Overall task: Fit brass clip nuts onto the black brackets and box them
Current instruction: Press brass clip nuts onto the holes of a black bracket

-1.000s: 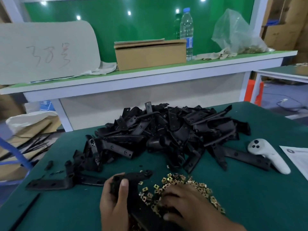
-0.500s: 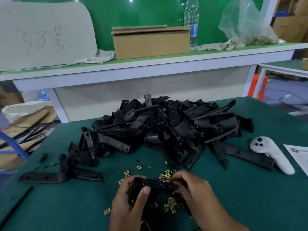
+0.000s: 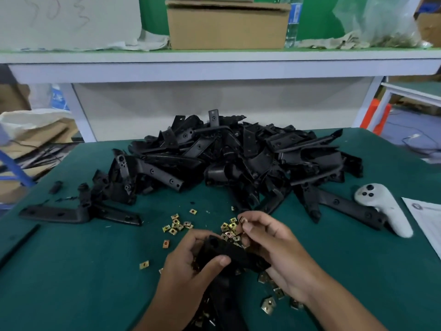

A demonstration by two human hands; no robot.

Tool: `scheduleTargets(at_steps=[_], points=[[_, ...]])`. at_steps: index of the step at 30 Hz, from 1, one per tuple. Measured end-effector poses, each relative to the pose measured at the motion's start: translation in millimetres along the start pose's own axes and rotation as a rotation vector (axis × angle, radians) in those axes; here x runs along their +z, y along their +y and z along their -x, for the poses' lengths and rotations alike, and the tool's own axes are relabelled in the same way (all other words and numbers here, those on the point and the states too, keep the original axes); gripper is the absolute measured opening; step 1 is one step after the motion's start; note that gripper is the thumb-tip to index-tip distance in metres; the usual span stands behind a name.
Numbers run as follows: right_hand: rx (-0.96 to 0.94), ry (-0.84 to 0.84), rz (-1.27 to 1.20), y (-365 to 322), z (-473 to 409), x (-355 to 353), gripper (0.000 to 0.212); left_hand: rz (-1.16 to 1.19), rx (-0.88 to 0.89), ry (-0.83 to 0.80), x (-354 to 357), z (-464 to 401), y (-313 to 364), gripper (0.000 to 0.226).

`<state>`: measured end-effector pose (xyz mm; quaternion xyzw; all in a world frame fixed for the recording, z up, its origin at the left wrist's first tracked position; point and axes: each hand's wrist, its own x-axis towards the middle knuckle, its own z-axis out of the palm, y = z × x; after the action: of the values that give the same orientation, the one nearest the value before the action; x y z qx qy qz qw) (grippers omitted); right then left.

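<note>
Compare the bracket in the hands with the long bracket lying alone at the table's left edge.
The held bracket is off the table, gripped by the left hand and touched by the right hand; the lone bracket lies flat and untouched. The held bracket is largely hidden; the lone bracket shows whole. Brass nuts lie around the held bracket, none beside the lone bracket. Both are black.

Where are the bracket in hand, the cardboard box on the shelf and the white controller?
black bracket [image 3: 224,252], head view, on its top face between the two hands.
cardboard box [image 3: 226,29], head view, on its front wall.
white controller [image 3: 384,206], head view, on the middle of its handle.
</note>
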<state>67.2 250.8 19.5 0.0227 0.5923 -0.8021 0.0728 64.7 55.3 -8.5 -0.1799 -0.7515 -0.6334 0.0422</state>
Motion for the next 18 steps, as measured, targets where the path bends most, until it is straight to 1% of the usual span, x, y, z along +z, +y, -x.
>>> scheduleTargets(at_steps=[3,6,10,14,18], points=[[0.013,-0.035,-0.037,-2.2,0.7,0.5,0.014,-0.025,0.000,-0.019,1.0,0.9,-0.5,0.026],[0.011,-0.082,-0.064,-3.6,2.7,0.4,0.015,0.002,-0.013,-0.011,0.6,0.1,0.1,0.027],[-0.001,-0.096,0.000,-4.7,5.6,-1.8,0.017,0.060,-0.031,-0.060,-1.3,-1.6,3.3,0.027],[-0.005,-0.098,0.042,-5.2,5.6,-4.1,0.026,0.156,-0.060,-0.092,-3.2,-3.5,5.9,0.032],[-0.019,-0.091,0.101,-4.1,6.6,-4.2,0.025,0.216,-0.068,-0.110,-4.3,-4.1,5.8,0.036]])
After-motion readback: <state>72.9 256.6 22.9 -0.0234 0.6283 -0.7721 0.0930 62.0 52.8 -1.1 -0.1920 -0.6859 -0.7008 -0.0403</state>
